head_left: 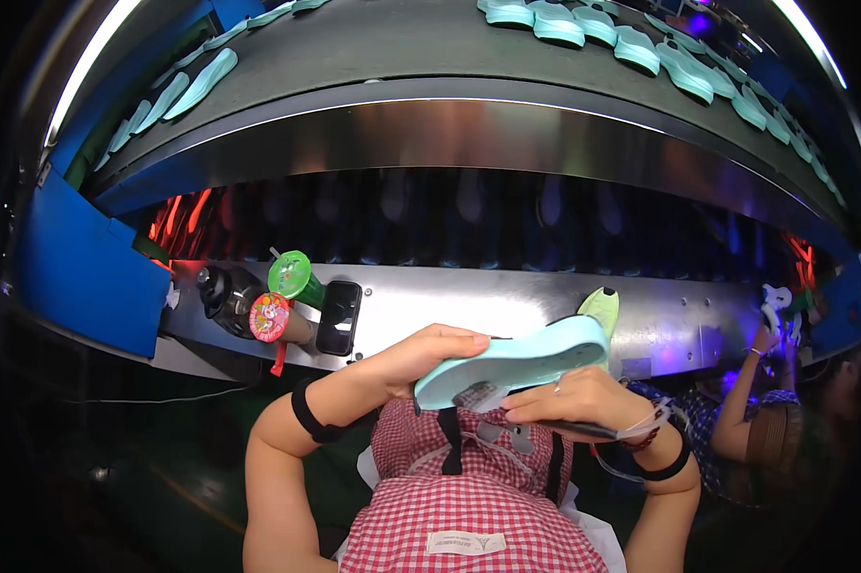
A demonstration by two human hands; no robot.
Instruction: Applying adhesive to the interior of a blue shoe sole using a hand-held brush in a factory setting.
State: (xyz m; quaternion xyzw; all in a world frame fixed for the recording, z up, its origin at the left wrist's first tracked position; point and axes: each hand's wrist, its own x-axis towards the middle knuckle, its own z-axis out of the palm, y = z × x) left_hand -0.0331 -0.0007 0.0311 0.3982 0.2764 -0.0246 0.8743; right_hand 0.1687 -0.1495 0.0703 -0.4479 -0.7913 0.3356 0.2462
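Observation:
A pale turquoise shoe sole (535, 358) is held up in front of my chest, above the near edge of the metal ledge. My left hand (438, 351) grips its left end, thumb along the upper edge. At the lower right side of the sole is my right hand (583, 399), fingers closed together, fingertips by a greyish see-through patch (481, 394) on the sole. A slim dark object (578, 429) lies under the right palm; its kind is not clear. Behind the sole, a yellow-green sole-shaped piece (600, 306) stands out from the ledge.
On the metal ledge (430, 301) are a dark bottle (225, 298), a green-lidded cup (297, 277), a red-lidded cup (270, 317) and a phone (339, 318). Beyond, a dark conveyor belt (373, 43) carries several turquoise soles (636, 50). A co-worker's arm (741, 411) is at right.

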